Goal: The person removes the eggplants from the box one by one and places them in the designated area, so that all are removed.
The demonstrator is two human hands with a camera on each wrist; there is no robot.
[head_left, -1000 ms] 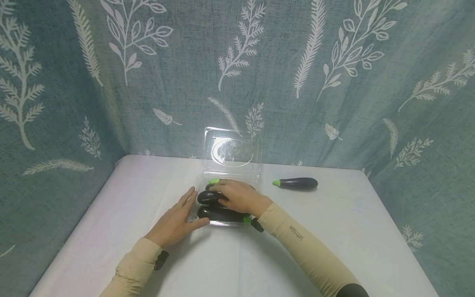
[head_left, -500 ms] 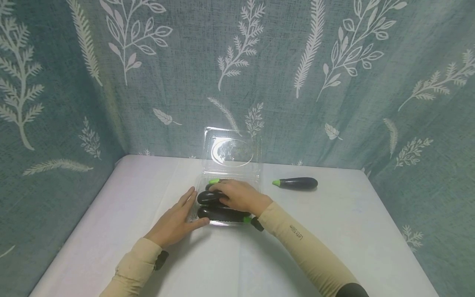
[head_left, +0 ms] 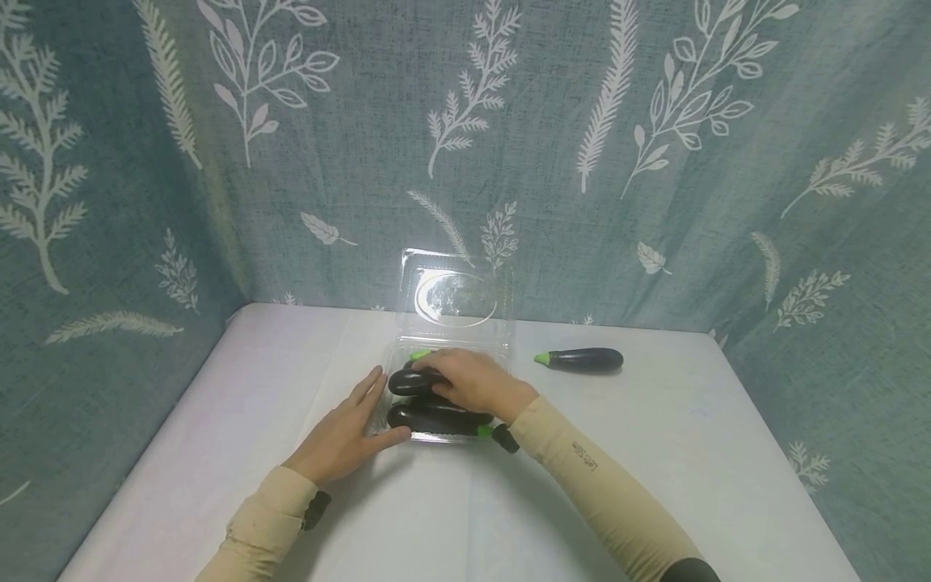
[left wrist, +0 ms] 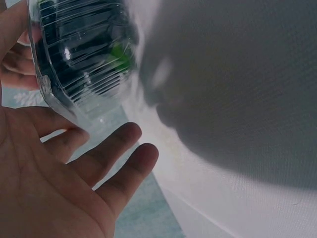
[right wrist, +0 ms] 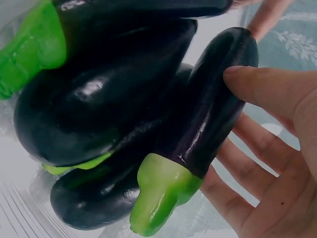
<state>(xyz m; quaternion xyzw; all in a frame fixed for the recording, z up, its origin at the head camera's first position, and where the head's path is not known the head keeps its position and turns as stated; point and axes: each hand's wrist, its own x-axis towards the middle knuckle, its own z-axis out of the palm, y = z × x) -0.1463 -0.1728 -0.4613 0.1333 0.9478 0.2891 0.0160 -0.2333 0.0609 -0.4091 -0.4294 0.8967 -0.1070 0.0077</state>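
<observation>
A teal leaf-print curtain (head_left: 364, 186) fills the top of the head view and drops down both sides; below it the white worktop (head_left: 655, 461) spreads across the lower half; two tan sleeves (head_left: 604, 477) reach in from the bottom edge; dead centre sits a clear plastic container (head_left: 440, 439), its lid (head_left: 454, 327) raised at the far side, in front of the curtain; and there's the left hand (head_left: 338, 436) at the container's left side, grip apart, fingers straight, thumb at the near rim; the right hand (head_left: 476, 380) works over the middle, grip clamped on an eggplant (right wrist: 218, 84), thumb across its dark skin; a front eggplant (head_left: 432, 419) lies along the near wall inside; over at centre right, well apart, a lone eggplant (head_left: 585, 360) rests on the worktop; smallest of all, its green cap (head_left: 541, 358) points left, towards the container.
</observation>
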